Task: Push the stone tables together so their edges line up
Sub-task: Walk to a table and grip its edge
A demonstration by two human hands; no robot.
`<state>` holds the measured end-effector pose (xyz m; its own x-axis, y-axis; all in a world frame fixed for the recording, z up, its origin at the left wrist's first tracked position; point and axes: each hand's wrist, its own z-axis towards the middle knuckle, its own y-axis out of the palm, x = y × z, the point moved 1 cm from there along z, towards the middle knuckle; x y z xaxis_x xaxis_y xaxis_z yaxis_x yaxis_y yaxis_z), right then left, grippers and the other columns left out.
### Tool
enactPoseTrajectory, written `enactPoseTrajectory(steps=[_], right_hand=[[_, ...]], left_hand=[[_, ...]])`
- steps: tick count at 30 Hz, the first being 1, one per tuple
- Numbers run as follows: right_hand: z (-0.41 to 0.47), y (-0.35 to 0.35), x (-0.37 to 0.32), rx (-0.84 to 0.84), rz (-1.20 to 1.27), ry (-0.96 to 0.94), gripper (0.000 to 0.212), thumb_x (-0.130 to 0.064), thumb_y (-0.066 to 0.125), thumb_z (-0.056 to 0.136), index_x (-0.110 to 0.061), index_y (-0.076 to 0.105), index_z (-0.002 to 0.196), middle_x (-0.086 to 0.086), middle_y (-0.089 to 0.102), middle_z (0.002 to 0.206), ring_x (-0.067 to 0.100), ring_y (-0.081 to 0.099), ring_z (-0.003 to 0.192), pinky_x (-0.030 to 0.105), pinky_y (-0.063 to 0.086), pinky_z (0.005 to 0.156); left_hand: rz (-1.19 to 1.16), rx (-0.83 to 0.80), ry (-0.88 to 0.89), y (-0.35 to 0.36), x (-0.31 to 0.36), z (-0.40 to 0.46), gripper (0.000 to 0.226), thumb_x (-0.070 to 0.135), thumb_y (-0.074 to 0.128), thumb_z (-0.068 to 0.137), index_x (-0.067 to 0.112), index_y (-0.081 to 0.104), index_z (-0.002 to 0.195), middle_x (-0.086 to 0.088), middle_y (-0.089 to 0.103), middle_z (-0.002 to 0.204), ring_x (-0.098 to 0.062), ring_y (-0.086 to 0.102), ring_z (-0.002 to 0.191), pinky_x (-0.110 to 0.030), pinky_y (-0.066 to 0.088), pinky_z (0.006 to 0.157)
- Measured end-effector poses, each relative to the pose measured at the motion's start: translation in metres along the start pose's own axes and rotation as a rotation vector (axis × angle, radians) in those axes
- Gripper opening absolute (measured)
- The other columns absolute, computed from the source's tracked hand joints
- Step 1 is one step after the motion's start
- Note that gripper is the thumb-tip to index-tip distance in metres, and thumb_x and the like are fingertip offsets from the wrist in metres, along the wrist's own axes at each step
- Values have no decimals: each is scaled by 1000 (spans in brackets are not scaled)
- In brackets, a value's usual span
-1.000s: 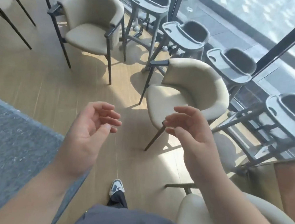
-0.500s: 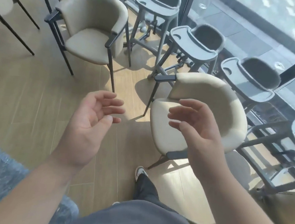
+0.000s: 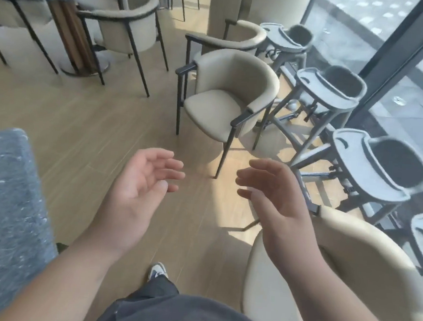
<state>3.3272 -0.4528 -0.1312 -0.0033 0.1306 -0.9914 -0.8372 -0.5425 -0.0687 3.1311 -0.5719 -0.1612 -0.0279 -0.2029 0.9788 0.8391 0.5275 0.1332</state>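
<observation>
**Empty hands beside the stone table**

The grey speckled stone table (image 3: 4, 210) fills the lower left of the view, its near corner rounded and its edge running up the left side. Neither hand touches it. The left hand (image 3: 139, 192) is raised over the wood floor (image 3: 81, 124), palm turned inward, fingers loosely spread and holding nothing. The right hand (image 3: 275, 203) faces it, just apart, fingers likewise relaxed and bare. Below them a sneaker (image 3: 157, 270) stands on the floor. A beige armchair (image 3: 348, 272) sits under the right forearm, another armchair (image 3: 225, 103) stands farther ahead, and grey high chairs (image 3: 382, 168) line the window (image 3: 403, 61).
</observation>
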Motion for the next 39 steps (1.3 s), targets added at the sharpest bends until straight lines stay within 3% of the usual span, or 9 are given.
enactPoseTrajectory(steps=[7, 14, 18, 24, 31, 39], right_hand=[[123, 102, 22, -188, -6, 13, 41, -2, 45, 87, -23, 58, 119, 0, 69, 107, 23, 65, 111, 52, 53, 97], [261, 273, 13, -364, 79, 18, 41, 0, 44, 85, -22, 58, 118, -1, 68, 106, 19, 65, 109, 43, 55, 96], [319, 355, -6, -438, 104, -30, 42, 0, 42, 85, -22, 56, 118, 1, 68, 108, 20, 66, 106, 44, 54, 97], [392, 434, -15, -480, 170, -45, 42, 2, 42, 85, -21, 57, 117, 2, 68, 107, 21, 66, 105, 47, 54, 98], [480, 514, -1, -633, 180, -102, 42, 3, 42, 87, -18, 56, 120, 5, 67, 110, 22, 65, 107, 45, 55, 97], [635, 613, 17, -767, 207, -102, 40, 1, 42, 86, -18, 57, 118, 4, 67, 108, 19, 65, 106, 43, 55, 97]], left_hand=[[28, 237, 37, -108, -11, 72, 37, 2, 48, 91, 14, 56, 125, -8, 70, 117, -30, 68, 110, -38, 58, 89], [98, 420, 40, -252, 5, 170, 38, 2, 47, 88, 21, 59, 120, -5, 71, 114, -28, 69, 108, -38, 58, 89], [156, 506, 80, -320, 26, 221, 39, 0, 47, 89, 22, 59, 119, -3, 71, 112, -26, 69, 107, -37, 58, 89], [192, 669, 132, -397, 46, 263, 44, 0, 48, 90, 32, 63, 115, -3, 72, 113, -23, 70, 109, -35, 59, 89], [206, 831, 135, -461, 37, 327, 41, 0, 47, 88, 26, 62, 116, -3, 73, 113, -23, 71, 107, -34, 59, 88], [253, 979, 165, -544, 25, 461, 39, -1, 48, 85, 22, 60, 113, 0, 73, 106, -21, 71, 103, -35, 60, 86]])
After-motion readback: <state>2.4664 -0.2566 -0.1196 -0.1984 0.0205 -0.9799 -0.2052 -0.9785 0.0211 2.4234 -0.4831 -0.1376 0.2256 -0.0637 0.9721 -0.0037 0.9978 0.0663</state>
